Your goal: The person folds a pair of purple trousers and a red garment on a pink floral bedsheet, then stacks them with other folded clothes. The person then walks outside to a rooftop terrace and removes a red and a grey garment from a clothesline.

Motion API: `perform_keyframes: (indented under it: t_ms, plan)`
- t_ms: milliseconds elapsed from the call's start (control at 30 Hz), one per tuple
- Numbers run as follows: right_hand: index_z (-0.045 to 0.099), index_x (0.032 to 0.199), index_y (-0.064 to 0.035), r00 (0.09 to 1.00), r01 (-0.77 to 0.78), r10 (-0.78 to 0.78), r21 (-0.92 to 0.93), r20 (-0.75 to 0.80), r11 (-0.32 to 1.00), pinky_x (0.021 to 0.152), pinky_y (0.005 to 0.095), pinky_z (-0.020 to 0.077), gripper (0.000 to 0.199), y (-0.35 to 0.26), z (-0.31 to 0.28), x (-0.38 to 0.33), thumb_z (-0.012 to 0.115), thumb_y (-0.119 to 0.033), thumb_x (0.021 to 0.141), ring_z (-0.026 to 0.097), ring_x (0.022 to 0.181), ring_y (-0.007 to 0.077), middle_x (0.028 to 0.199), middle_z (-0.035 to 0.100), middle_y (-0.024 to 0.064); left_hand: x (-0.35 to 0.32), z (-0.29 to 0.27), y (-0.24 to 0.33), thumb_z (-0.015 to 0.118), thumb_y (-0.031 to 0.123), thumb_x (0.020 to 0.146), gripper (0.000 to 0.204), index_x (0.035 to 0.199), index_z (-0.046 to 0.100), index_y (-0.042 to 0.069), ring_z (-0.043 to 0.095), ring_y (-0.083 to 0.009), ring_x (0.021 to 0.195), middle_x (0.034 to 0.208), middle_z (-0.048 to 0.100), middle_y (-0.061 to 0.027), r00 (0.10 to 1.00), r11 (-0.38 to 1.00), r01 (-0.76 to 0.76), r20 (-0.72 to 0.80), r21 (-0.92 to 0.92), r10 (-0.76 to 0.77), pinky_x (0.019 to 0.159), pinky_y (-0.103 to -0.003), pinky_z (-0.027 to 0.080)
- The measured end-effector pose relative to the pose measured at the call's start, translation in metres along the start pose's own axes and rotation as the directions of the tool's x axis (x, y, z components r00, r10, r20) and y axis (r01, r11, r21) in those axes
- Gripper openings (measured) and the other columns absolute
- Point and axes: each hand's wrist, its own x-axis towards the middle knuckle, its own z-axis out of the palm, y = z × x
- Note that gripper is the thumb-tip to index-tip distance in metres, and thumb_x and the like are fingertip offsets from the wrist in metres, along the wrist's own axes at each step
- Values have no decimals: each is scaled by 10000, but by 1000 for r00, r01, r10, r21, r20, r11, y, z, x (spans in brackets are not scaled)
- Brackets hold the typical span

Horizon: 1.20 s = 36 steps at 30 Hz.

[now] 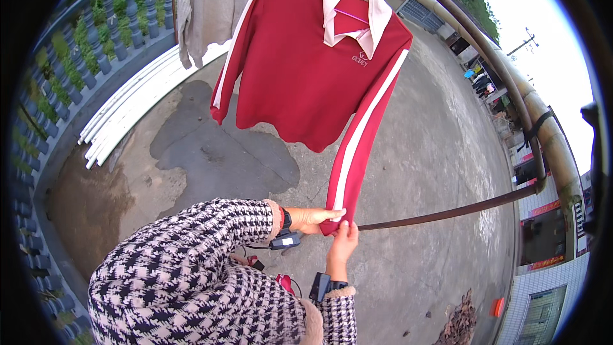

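A red sweatshirt (300, 57) with a white collar and white sleeve stripes hangs on a pink hanger (351, 16) in front of me. Its sleeve on the right side is drawn down toward me. At the cuff (330, 225), my left hand (308, 218) grips the fabric with the thumb laid over the white stripe. My right hand (343, 246) pinches the cuff's lower edge just beside it. Both hands are closed on the sleeve, close together. The other sleeve (228, 67) dangles free.
A grey garment (214, 6) hangs behind, at the left. White pipes (137, 99) lie along a blue balustrade (96, 45). A rusty metal bar (447, 212) crosses at right, joined to an overhead pole (543, 115). Dry leaves (461, 322) and an orange object (498, 306) lie at lower right.
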Motion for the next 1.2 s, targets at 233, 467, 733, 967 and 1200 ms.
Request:
perform_keyframes:
  t_ms: [233, 467, 733, 967, 1200]
  plan:
    - [519, 1237, -24, 862, 475, -383, -791, 330, 386, 989, 459, 304, 403, 3, 10, -35, 554, -127, 849, 402, 1164, 354, 1314, 413, 187, 10, -21, -3, 504, 318, 940, 256, 1015, 528, 75, 618, -242, 896, 1005, 616, -83, 962, 998, -39, -269, 56, 53, 759, -401, 528]
    - [574, 1090, -3, 961, 229, -268, -756, 73, 613, 943, 417, 370, 252, 52, -88, -70, 510, -132, 882, 467, 1091, 333, 1194, 481, 191, 9, -49, 22, 461, 477, 925, 405, 831, 509, 86, 422, -67, 447, 639, 501, 7, 891, 957, -4, -433, 289, 135, 327, -208, 234]
    - [589, 1072, 7, 944, -188, -48, -651, -326, 736, 808, 315, 435, 320, 154, -195, -192, 460, -255, 942, 547, 870, 172, 937, 585, 102, 11, -96, 45, 478, 534, 879, 429, 696, 407, 153, 299, -95, 369, 526, 352, 42, 760, 862, -10, -556, 508, 336, 322, -257, 207]
    - [606, 1043, 4, 646, -604, 183, -350, -741, 716, 827, 336, 430, 313, 196, -228, -273, 455, -243, 925, 545, 896, 227, 999, 572, 136, 28, -118, 56, 491, 439, 881, 368, 692, 424, 131, 388, -121, 372, 511, 403, 15, 718, 793, -20, -543, 609, 436, 320, -292, 271]
    - [606, 990, 14, 608, -503, 42, -343, -793, 793, 852, 356, 430, 306, 210, -211, -338, 412, -208, 909, 547, 932, 262, 982, 578, 160, 46, -127, 67, 485, 404, 900, 373, 631, 365, 175, 302, -99, 363, 487, 328, 50, 713, 717, 22, -514, 697, 478, 336, -257, 215]
